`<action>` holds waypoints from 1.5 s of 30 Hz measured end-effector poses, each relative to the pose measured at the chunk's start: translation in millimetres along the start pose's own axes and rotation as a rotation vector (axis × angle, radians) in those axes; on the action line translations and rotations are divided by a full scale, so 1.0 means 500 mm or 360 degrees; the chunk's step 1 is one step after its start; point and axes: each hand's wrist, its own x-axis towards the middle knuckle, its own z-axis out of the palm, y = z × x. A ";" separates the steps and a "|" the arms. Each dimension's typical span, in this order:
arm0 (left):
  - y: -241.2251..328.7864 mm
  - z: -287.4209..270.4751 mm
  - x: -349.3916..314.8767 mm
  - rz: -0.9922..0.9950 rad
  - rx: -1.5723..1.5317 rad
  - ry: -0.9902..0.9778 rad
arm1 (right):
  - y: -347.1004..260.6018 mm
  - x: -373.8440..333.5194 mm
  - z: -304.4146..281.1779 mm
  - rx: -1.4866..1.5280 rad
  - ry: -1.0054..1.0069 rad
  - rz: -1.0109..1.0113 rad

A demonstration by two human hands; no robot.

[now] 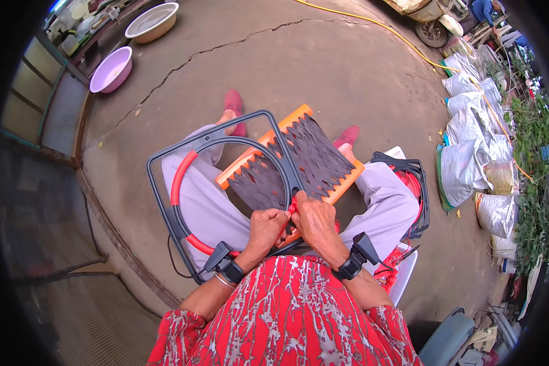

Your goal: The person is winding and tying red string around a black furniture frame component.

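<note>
A black frame (285,152) with a round ring inside it lies tilted over my lap. Red wrapping (177,177) covers parts of the ring. My left hand (265,230) is closed in a pinch on red cord (293,209) at the ring's near right side. Touching the same spot, my right hand (316,221) has its fingers bent round the cord and the frame's edge. The fingertips partly hide the cord. Beneath the frame, between my legs, is an orange-edged rack (341,183) strung with dark grey strips.
Several black frames with red cord (418,222) are stacked by my right leg, near a white tub (402,287) holding red strands. White sacks (463,168) line the right side. A purple basin (111,70) and a cream basin (152,23) stand far left. A yellow hose (372,23) crosses the floor.
</note>
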 end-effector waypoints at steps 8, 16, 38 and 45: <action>-0.006 -0.003 -0.001 0.0046 -0.0011 0.0096 | 0.023 -0.059 -0.028 0.0534 0.0337 -0.0049; 0.002 0.005 -0.011 0.0187 0.0231 0.0062 | 0.011 -0.012 0.011 0.0539 0.0421 -0.0088; -0.027 0.003 -0.002 0.0178 0.0309 0.0082 | 0.027 0.011 -0.035 0.0618 0.0410 -0.0297; -0.046 0.006 0.008 0.0296 0.0467 0.0136 | -0.010 0.057 0.018 0.0050 0.0376 -0.0394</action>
